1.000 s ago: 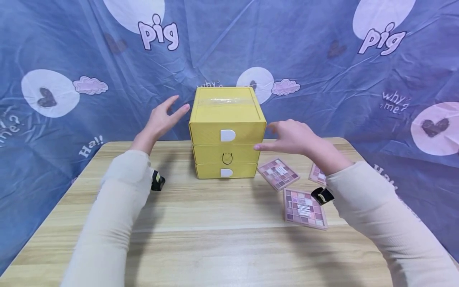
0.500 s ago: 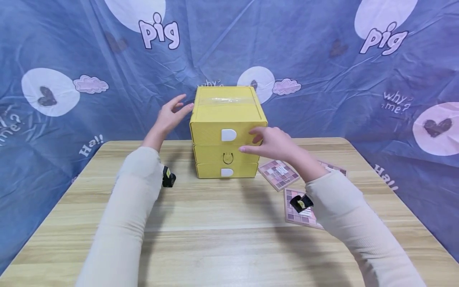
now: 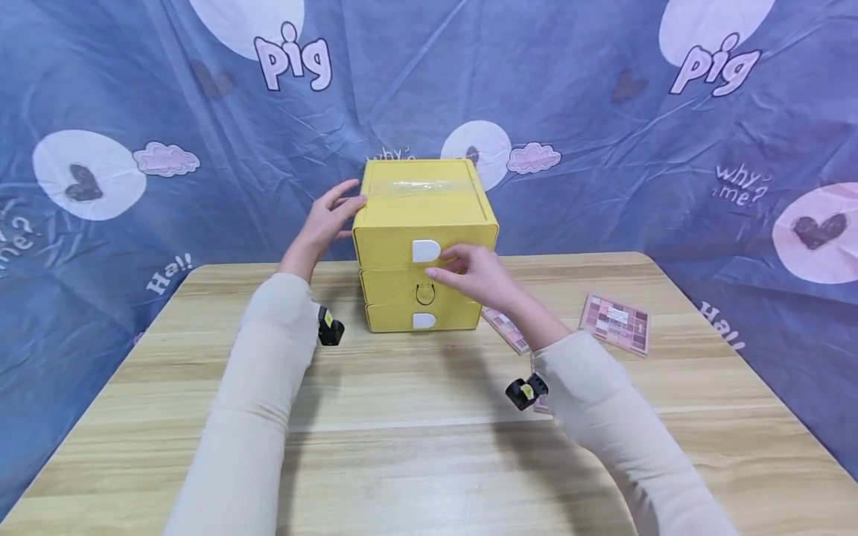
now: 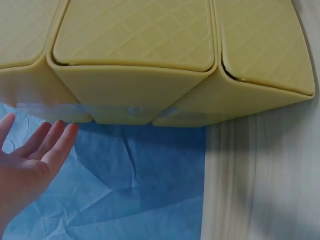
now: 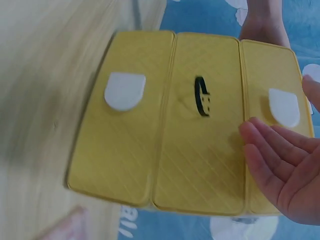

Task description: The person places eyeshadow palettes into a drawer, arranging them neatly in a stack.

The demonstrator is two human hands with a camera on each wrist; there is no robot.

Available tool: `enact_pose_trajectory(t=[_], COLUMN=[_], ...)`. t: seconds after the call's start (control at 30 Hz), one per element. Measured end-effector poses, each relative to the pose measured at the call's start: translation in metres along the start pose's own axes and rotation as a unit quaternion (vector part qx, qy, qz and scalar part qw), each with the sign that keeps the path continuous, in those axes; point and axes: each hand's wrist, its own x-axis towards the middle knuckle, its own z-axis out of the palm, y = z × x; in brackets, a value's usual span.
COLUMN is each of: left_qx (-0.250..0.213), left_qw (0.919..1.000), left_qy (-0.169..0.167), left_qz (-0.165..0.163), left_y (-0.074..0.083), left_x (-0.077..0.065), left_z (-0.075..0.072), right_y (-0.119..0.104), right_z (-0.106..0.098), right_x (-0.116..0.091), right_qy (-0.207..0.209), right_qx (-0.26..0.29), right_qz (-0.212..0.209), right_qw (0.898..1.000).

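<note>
A yellow three-drawer storage box (image 3: 422, 208) stands at the table's back, all drawers closed. My left hand (image 3: 326, 225) is at its upper left edge, thumb close to the top; whether it touches is hard to tell. From the left wrist, that hand (image 4: 31, 165) shows slightly bent, spread fingers beside the box's side. My right hand (image 3: 477, 277) hovers before the top drawer, fingertips near its white pull tab (image 3: 425, 251). Seen from the right wrist, its relaxed fingers (image 5: 272, 152) are a little apart from that tab (image 5: 284, 107) and hold nothing.
An eyeshadow palette (image 3: 615, 323) lies at the right of the wooden table (image 3: 402, 461). Another palette (image 3: 507, 329), half covered by my right arm, lies near the box. A third (image 3: 541, 405) is mostly hidden behind the right wrist. A blue printed cloth (image 3: 268, 134) hangs behind.
My right hand has moved left from the box's right side to the front of the top drawer. My left hand has come rightward to the box's left edge. The box stays put.
</note>
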Motion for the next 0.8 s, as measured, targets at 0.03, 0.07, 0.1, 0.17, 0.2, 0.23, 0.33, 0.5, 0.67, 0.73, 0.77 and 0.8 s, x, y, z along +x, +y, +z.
enact_pose_trajectory(t=[0.03,0.07,0.1,0.17,0.2,0.23,0.33,0.5,0.67,0.73,0.77,0.8], left_qx=[-0.007,-0.011,-0.018,-0.032,-0.039,-0.044,-0.053,-0.065,-0.068,-0.066,-0.066,-0.068], left_qw=[1.0,0.9999,0.9998,0.9995,0.9992,0.999,0.9984,0.9976,0.9974,0.9976,0.9976,0.9975], left_qy=[0.001,0.001,0.002,0.006,0.008,0.009,0.015,0.018,0.018,0.019,0.019,0.02], left_qz=[-0.002,-0.003,-0.003,-0.005,-0.005,-0.006,-0.01,-0.015,-0.011,-0.008,-0.007,-0.006], left_y=[0.0,-0.001,-0.001,-0.002,-0.003,-0.003,-0.004,-0.005,-0.006,-0.007,-0.008,-0.008], left_x=[0.0,0.001,0.001,0.001,0.002,0.002,0.003,0.002,0.003,0.004,0.005,0.005], left_z=[0.001,0.001,0.002,0.004,0.004,0.005,0.006,0.005,0.005,0.006,0.006,0.006], right_y=[0.001,0.001,0.002,0.003,0.004,0.005,0.006,0.005,0.005,0.006,0.006,0.007], right_z=[0.003,0.005,0.007,0.012,0.014,0.017,0.024,0.035,0.044,0.047,0.047,0.048], right_x=[0.0,0.001,0.001,0.001,0.001,0.0,0.001,0.003,0.008,0.009,0.01,0.01], right_qy=[0.005,0.01,0.015,0.027,0.033,0.041,0.062,0.105,0.154,0.169,0.176,0.182], right_qx=[0.02,0.04,0.063,0.106,0.125,0.138,0.167,0.213,0.273,0.287,0.29,0.292], right_qz=[0.004,0.009,0.015,0.027,0.032,0.033,0.033,0.027,0.034,0.036,0.036,0.035], right_qw=[1.0,0.999,0.998,0.994,0.991,0.989,0.983,0.971,0.949,0.942,0.94,0.938])
